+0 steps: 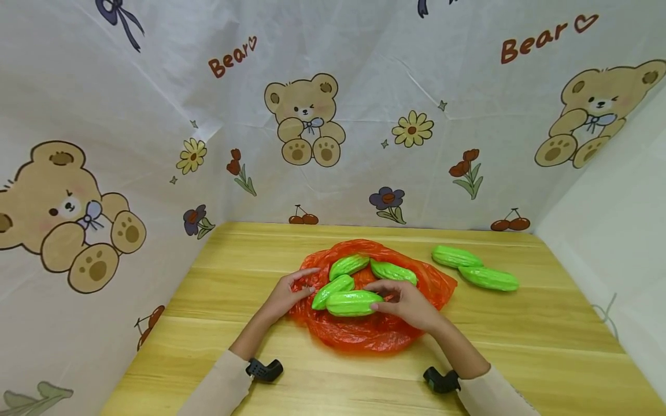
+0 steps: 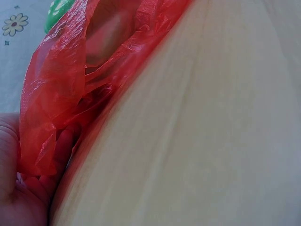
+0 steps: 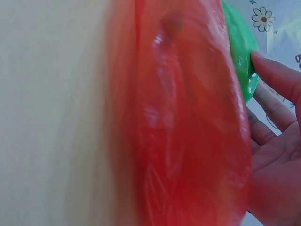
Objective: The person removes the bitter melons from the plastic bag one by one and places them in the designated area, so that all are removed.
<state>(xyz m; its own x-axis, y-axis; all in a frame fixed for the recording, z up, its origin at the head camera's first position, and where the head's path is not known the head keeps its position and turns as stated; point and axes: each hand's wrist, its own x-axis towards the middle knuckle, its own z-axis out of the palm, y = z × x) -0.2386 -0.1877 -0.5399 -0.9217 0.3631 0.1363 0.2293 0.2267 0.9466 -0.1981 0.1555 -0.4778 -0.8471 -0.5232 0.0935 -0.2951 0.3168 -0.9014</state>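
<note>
A red plastic bag point(image 1: 359, 338) lies spread open on the table, with several bright green bitter melons inside it. My left hand point(image 1: 285, 296) holds the bag's left edge; in the left wrist view the thin red film point(image 2: 51, 94) runs between thumb and fingers. My right hand point(image 1: 408, 301) pinches the right end of the front bitter melon point(image 1: 350, 304), thumb on the near side and fingers behind. That melon overlaps another bitter melon point(image 1: 333, 290) on its left. Toward the back of the bag lie a bitter melon point(image 1: 350, 265) and, right of it, another bitter melon point(image 1: 393, 271).
Two more bitter melons lie end to end on the wooden table point(image 1: 541, 335) right of the bag, a rear one point(image 1: 456, 256) and a front one point(image 1: 489, 278). A bear-printed cloth point(image 1: 364, 190) walls the table at back and sides. A thin cord point(image 1: 606, 312) hangs at right.
</note>
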